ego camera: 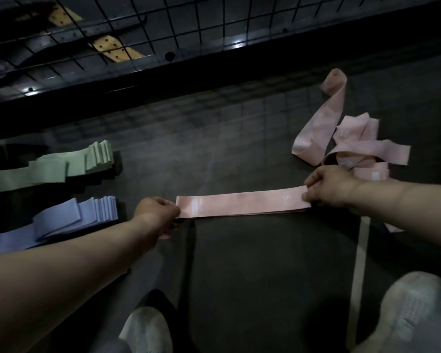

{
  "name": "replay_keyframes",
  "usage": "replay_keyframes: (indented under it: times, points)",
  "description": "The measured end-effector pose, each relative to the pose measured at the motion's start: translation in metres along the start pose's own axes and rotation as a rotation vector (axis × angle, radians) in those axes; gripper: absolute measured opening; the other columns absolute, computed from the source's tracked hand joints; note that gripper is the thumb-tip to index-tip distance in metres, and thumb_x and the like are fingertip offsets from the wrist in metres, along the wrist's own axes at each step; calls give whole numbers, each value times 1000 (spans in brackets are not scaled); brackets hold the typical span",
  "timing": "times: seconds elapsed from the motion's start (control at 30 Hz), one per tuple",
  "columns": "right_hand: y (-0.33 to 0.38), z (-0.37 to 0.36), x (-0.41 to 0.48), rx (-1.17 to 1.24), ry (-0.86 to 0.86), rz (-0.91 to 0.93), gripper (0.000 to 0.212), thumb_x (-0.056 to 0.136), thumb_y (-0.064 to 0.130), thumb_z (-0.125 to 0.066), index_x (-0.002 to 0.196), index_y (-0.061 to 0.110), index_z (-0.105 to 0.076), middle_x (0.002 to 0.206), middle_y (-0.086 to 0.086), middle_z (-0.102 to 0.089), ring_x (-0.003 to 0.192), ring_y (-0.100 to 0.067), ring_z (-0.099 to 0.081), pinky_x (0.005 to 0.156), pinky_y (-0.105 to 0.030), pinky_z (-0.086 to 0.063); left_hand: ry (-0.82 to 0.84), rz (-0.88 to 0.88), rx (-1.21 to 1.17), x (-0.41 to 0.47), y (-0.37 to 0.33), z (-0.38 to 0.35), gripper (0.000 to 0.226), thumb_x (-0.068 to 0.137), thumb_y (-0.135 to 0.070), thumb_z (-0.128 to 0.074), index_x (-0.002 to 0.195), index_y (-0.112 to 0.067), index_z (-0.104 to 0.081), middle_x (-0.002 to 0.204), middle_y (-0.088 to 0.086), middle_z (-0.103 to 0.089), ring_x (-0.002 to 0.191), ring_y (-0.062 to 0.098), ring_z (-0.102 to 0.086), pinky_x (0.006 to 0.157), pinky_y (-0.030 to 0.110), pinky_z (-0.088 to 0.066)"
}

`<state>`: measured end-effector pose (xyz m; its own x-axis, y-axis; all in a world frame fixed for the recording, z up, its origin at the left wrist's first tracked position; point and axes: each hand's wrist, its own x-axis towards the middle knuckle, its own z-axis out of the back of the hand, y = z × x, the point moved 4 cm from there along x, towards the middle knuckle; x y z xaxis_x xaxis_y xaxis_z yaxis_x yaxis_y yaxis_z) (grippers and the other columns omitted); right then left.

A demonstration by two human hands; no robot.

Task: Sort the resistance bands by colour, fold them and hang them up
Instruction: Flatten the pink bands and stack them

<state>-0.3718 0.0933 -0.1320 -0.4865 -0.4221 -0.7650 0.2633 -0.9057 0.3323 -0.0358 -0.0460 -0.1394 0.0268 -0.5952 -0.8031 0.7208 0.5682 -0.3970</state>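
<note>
Left hand (161, 216) and right hand (325, 187) pinch opposite ends of a flat pink band (242, 203) on the floor (239, 276); pink pile (351, 146) beside the right hand.

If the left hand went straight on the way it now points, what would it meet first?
The flat pink band that the left hand already grips; beyond that, probably the loose pink bands, though depth is unclear.

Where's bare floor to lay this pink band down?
Bare floor between the green stack, blue stack and held pink band, up to the wire rack; also between band and shoes. Crowded right, around the loose pink pile.
</note>
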Motion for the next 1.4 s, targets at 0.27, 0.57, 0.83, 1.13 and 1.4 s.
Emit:
replay_keyframes:
  times: [0.27, 0.57, 0.83, 1.13, 1.4]
  points:
    - [-16, -12, 2, -18, -53, 19, 20, 77, 4, -78, 86, 15, -64, 86, -12, -69, 78, -32, -71, 71, -46, -61, -35, -20, 84, 3, -5, -2, 16, 91, -7, -61, 75, -10, -62, 66, 13, -63, 53, 24, -53, 52, 24, -42]
    - [-20, -17, 12, -32, -114, 87, 15, 85, 20, -75, 81, 22, -60, 90, -6, -67, 84, -25, -65, 83, -43, -57, -47, -2, 139, 4, -3, -2, 17, 90, -7, -61, 73, -6, -62, 69, 19, -65, 58, 26, -56, 52, 26, -42]
    - [-13, -14, 14, -103, -157, 84, 16, 89, 27, -68, 102, 21, -59, 107, -5, -63, 98, -21, -60, 89, -32, -49, -82, -28, 224, 18, 3, -6, 11, 83, -13, -68, 77, -5, -68, 73, 20, -67, 59, 29, -56, 56, 30, -44]
    - [23, -1, 20, 231, -270, 102, 34, 85, 27, -70, 114, 36, -54, 125, 2, -59, 115, -23, -57, 101, -39, -47, -229, -36, 285, 13, -7, -13, 31, 83, -30, -62, 96, -2, -67, 100, 21, -66, 92, 38, -63, 79, 38, -53]
    - [29, 6, 15, 438, -383, 164, 24, 84, 24, -76, 104, 22, -63, 99, 0, -60, 95, -19, -60, 88, -29, -51, -333, -172, 468, -12, -32, -14, 57, 83, -29, -65, 135, -12, -47, 139, 18, -38, 128, 37, -40, 106, 45, -35]
